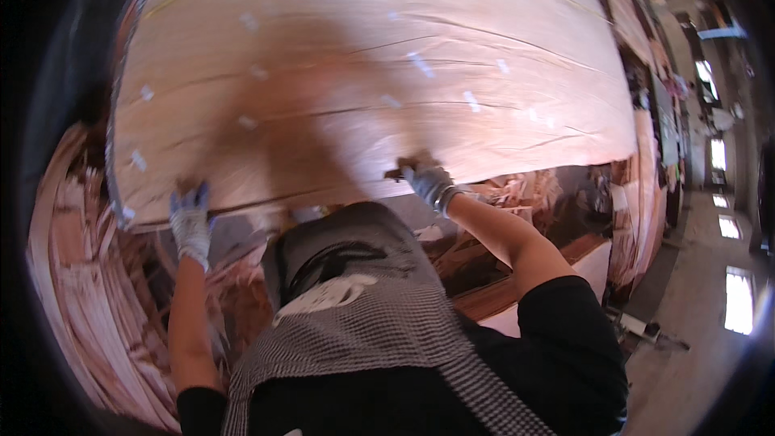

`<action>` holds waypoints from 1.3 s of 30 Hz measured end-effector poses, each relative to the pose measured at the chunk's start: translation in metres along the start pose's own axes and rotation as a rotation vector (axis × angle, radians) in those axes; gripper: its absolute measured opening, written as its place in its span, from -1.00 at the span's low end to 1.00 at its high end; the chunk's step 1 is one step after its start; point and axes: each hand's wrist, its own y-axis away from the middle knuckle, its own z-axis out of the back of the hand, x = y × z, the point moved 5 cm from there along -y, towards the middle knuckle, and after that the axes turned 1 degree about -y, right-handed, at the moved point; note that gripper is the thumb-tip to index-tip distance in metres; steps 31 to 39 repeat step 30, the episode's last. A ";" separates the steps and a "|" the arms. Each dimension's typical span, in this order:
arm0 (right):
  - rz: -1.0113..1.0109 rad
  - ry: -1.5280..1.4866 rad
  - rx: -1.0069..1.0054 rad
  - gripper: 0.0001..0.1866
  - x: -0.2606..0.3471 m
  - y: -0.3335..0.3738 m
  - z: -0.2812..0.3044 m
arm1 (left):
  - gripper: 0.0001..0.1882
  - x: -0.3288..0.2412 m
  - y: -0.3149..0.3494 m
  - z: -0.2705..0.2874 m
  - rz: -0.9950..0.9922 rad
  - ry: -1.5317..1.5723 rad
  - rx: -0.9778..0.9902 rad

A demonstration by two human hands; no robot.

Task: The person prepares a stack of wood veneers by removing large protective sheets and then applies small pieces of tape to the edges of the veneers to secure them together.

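A wide stack of thin, pale pinkish-tan wood veneer sheets (517, 48) spreads before me, with dark cracks and short whitish tape pieces on its top sheet. My left hand (190, 226), in a whitish knit glove, lies over the near edge close to the left corner, its fingers stretched onto the wood. Farther right along that edge is my right hand (433, 184), also gloved, with its fingers bent together. At its fingertips shows a small dark ragged patch (395, 172); I cannot tell whether it is a scrap or a gap in the wood.
Torn veneer strips (81, 274) are heaped at the left, and more broken scraps (517, 194) lie beneath the near edge. More veneer (643, 186) stands upright at the right. Beyond it, a concrete floor (678, 315) runs along a wall with bright windows (738, 299).
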 end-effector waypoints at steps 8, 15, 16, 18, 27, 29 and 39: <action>-0.478 -0.780 -0.230 -0.51 -0.128 0.050 -0.015 | -0.42 -0.189 -0.053 0.040 -0.028 0.176 -0.251; 0.061 -0.138 -0.117 -0.72 -0.116 0.041 -0.056 | -0.18 -0.457 -0.105 0.133 -0.368 0.415 -0.235; -0.028 -0.233 -0.027 -0.76 -0.116 0.035 -0.060 | -0.08 -0.472 -0.110 0.137 -0.299 0.442 -0.187; 0.052 0.015 -0.108 -0.72 -0.113 0.044 -0.053 | -0.10 -0.479 -0.114 0.135 -0.246 0.407 -0.134; 0.139 -0.215 -0.009 -0.60 -0.339 0.133 -0.069 | -0.07 -0.493 -0.121 0.106 -0.058 0.079 -0.055; 0.177 -0.107 0.073 -0.56 -0.410 0.159 -0.076 | -0.04 -0.490 -0.122 0.085 0.009 -0.005 0.036; 0.188 -0.124 0.064 -0.56 -0.432 0.155 -0.078 | -0.02 -0.490 -0.126 0.067 0.028 -0.061 0.045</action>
